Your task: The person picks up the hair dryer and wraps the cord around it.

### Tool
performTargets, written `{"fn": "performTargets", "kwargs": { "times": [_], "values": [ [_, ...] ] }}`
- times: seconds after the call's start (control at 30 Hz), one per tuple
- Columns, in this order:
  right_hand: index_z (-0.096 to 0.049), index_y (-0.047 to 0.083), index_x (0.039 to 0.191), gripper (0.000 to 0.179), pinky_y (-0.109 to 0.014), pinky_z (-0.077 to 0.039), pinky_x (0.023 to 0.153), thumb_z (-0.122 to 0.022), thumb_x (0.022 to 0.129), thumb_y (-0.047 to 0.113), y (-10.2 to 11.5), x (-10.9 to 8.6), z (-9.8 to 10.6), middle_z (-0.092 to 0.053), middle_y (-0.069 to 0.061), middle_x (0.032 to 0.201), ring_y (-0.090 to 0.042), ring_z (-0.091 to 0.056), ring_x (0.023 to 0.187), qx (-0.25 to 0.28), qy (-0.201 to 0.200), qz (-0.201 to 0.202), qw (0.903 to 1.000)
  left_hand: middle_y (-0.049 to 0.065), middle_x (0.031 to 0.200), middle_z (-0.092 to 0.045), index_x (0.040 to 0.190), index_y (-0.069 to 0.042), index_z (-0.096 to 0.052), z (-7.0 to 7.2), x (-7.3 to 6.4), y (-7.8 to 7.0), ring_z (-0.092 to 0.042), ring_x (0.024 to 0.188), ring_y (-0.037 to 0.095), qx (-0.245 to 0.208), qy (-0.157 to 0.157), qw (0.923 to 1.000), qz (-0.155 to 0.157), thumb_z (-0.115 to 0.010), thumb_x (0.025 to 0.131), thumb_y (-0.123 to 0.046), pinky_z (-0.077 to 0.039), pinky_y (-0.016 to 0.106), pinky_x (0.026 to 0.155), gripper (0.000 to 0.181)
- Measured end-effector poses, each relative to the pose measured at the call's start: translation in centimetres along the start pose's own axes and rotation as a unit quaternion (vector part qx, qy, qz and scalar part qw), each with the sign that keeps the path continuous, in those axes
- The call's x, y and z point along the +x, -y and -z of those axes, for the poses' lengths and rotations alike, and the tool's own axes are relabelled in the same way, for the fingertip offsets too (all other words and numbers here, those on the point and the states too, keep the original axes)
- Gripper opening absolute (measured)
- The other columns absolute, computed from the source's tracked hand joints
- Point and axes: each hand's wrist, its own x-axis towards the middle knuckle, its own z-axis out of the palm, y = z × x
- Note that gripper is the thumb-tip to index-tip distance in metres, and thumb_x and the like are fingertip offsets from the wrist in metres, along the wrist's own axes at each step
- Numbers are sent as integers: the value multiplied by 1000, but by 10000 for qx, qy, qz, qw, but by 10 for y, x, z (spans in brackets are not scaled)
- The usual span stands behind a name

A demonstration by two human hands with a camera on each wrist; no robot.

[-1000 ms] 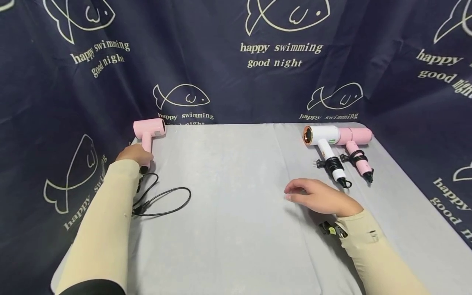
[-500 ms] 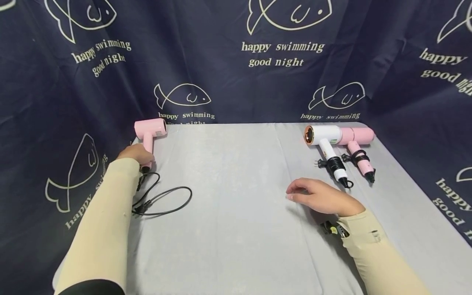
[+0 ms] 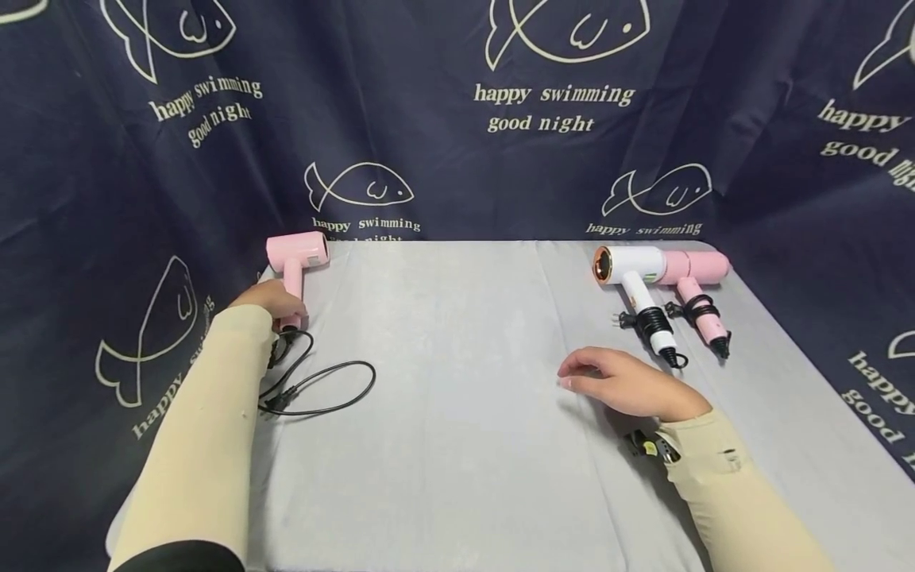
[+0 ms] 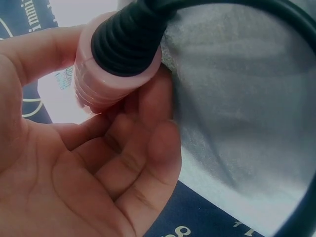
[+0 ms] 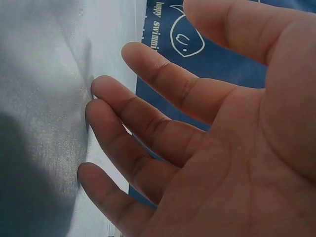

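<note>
At the far left of the table lies a pink hair dryer (image 3: 296,253), its nozzle facing right. My left hand (image 3: 268,300) holds the lower end of its handle; in the left wrist view, thumb and curled fingers are around the pink handle end (image 4: 116,81), where the black cord sleeve (image 4: 126,42) comes out. The dryer's black cord (image 3: 336,367) trails in a loose loop toward the front. Over the right half of the table, my right hand (image 3: 622,383) holds nothing, its fingers relaxed; the right wrist view shows the fingertips at the grey cloth.
A white hair dryer (image 3: 632,262) with a copper-rimmed nozzle lies at the back right. Beside it lies another pink hair dryer (image 3: 696,267). Both have cords wound around their handles. A grey cloth (image 3: 443,413) covers the table, and a dark blue curtain (image 3: 443,119) stands behind.
The whole head view has shifted slightly to the right. Both hands and the hair dryers keep nearly the same places on the table.
</note>
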Motion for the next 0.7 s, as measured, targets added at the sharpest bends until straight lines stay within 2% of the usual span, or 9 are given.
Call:
{"fn": "performTargets", "kwargs": {
  "times": [0.27, 0.43, 0.53, 0.63, 0.7],
  "values": [
    [-73, 17, 114, 24, -33, -52, 93, -66, 101, 35, 1, 1, 0, -72, 8, 107, -12, -65, 103, -29, -10, -16, 10000, 4, 63, -58, 87, -2, -59, 1, 0, -2, -55, 57, 18, 68, 164, 9998, 69, -64, 82, -22, -46, 32, 54, 21],
    [-73, 18, 114, 24, -32, -52, 93, -66, 101, 36, -2, 2, 1, -72, 8, 107, -12, -65, 104, -10, -17, 5, 10000, 5, 64, -59, 90, -1, -57, 0, 3, 0, -55, 56, 18, -10, 109, 9999, 48, -65, 81, -22, -47, 32, 53, 24],
    [-72, 18, 114, 23, -31, -52, 93, -66, 101, 36, -4, 3, 0, -72, 8, 107, -12, -65, 104, 24, -10, 23, 10000, 4, 67, -59, 91, -2, -57, 0, 4, 3, -56, 58, 16, -99, 210, 9997, 11, -68, 84, -25, -49, 30, 55, 27],
    [-72, 17, 114, 24, -30, -52, 93, -66, 101, 36, -5, 2, -2, -72, 9, 107, -12, -65, 104, 42, -5, 44, 10000, -1, 67, -60, 92, -3, -57, -1, 3, 2, -59, 59, 12, -673, 604, 9959, 23, -71, 89, -28, -52, 28, 59, 29],
    [-72, 17, 115, 25, -31, -53, 93, -66, 101, 36, -4, 2, -3, -72, 8, 108, -12, -65, 105, 50, -10, 64, 10000, -4, 67, -60, 93, -4, -56, -2, -1, -1, -62, 60, 9, -1197, 924, 9885, 20, -72, 92, -30, -55, 27, 62, 30]
  ]
}}
